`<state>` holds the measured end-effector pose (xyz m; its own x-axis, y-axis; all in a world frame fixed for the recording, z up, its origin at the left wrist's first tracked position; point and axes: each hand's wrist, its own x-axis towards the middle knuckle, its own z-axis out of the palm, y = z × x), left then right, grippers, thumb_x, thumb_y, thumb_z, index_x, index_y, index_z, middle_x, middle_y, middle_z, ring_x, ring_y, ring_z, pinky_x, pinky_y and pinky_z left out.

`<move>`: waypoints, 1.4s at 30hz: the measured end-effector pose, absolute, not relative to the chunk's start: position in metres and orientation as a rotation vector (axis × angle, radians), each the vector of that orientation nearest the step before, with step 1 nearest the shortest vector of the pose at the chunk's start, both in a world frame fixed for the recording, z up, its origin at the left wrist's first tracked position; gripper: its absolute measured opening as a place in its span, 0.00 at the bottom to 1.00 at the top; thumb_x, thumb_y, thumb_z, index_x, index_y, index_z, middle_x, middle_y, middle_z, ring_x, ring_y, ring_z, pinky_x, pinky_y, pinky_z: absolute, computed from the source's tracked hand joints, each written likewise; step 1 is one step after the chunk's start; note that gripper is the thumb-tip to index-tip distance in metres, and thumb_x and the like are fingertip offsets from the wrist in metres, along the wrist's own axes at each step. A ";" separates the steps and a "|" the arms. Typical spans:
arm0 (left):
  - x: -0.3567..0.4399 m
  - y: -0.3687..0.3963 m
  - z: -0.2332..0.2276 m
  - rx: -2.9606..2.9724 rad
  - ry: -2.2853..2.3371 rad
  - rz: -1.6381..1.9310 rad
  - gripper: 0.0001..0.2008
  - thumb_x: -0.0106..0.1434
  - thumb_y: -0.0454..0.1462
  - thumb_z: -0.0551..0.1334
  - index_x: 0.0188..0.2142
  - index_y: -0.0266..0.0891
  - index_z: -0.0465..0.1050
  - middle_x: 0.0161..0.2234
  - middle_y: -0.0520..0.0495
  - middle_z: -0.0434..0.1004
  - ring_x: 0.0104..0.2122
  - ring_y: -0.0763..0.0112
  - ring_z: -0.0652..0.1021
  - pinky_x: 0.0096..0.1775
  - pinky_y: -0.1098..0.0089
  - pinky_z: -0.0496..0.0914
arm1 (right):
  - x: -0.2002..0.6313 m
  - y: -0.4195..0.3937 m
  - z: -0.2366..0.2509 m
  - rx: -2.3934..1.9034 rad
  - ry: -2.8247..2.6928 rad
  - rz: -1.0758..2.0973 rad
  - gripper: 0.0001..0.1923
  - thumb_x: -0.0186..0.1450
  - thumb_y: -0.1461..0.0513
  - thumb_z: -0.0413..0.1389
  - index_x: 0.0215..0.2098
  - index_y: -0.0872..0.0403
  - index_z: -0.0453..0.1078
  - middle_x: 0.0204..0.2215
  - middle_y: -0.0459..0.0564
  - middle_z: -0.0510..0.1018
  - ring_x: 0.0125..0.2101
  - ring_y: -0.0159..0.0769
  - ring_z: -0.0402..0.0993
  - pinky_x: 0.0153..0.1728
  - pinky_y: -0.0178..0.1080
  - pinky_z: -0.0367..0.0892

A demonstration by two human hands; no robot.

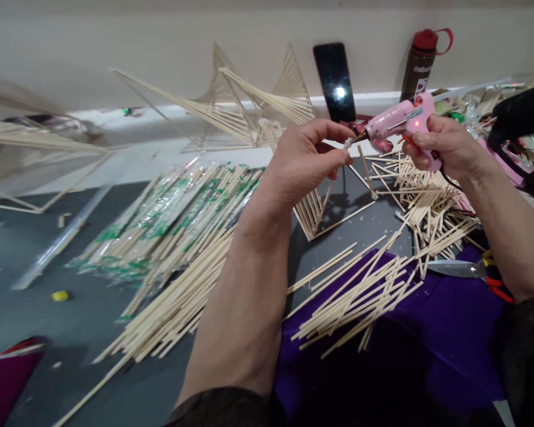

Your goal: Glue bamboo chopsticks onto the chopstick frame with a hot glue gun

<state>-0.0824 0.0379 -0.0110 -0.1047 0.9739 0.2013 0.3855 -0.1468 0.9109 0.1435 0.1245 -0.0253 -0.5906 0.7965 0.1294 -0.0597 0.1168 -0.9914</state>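
Note:
My right hand [449,145] grips a pink hot glue gun [391,121], its light glowing red and its nozzle pointing left. At the nozzle tip, my left hand [311,154] is closed in a pinch between thumb and fingers. A small whitish bit shows at those fingertips; I cannot tell whether it is glue or the end of a stick. Below and behind my left hand, a small frame of glued wooden sticks [309,216] stands on the grey table, partly hidden by the hand.
Bare sticks [182,296] and plastic-wrapped chopsticks [160,219] lie left. More sticks [356,296] rest on purple cloth, near scissors [458,268] and a stick heap [431,201]. Behind are stick models [231,101], a phone [334,80] and a bottle [420,65].

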 end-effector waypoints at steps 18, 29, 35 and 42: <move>-0.081 0.036 -0.010 1.562 1.495 1.253 0.13 0.50 0.29 0.63 0.36 0.40 0.78 0.30 0.49 0.78 0.27 0.68 0.76 0.26 0.69 0.68 | 0.142 0.121 -0.022 -0.825 -1.636 1.547 0.08 0.56 0.61 0.63 0.30 0.54 0.69 0.21 0.43 0.70 0.16 0.23 0.59 0.14 0.28 0.57; -0.085 0.043 -0.016 1.649 1.387 1.274 0.16 0.49 0.28 0.61 0.39 0.39 0.76 0.40 0.47 0.79 0.30 0.70 0.77 0.23 0.74 0.66 | 0.141 0.121 -0.030 -0.665 -1.667 1.634 0.15 0.54 0.56 0.67 0.32 0.56 0.70 0.23 0.44 0.71 0.18 0.22 0.60 0.15 0.28 0.56; -0.087 0.044 -0.019 1.705 1.352 1.282 0.17 0.50 0.30 0.62 0.41 0.38 0.76 0.40 0.46 0.79 0.26 0.74 0.74 0.22 0.74 0.65 | 0.145 0.122 -0.035 -0.682 -1.664 1.623 0.17 0.53 0.55 0.68 0.34 0.55 0.70 0.24 0.45 0.71 0.18 0.22 0.60 0.15 0.28 0.56; -0.085 0.042 -0.016 1.700 1.375 1.284 0.16 0.50 0.30 0.62 0.40 0.38 0.76 0.35 0.47 0.79 0.24 0.74 0.73 0.22 0.73 0.65 | 0.147 0.120 -0.032 -0.707 -1.669 1.588 0.20 0.50 0.52 0.69 0.31 0.53 0.68 0.24 0.44 0.70 0.18 0.22 0.58 0.14 0.30 0.55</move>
<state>-0.0854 0.0420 -0.0156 -0.0030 0.9508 0.3097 0.3739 -0.2861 0.8822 0.1471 0.1200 -0.0321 -0.5940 0.7946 0.1256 -0.0864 0.0923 -0.9920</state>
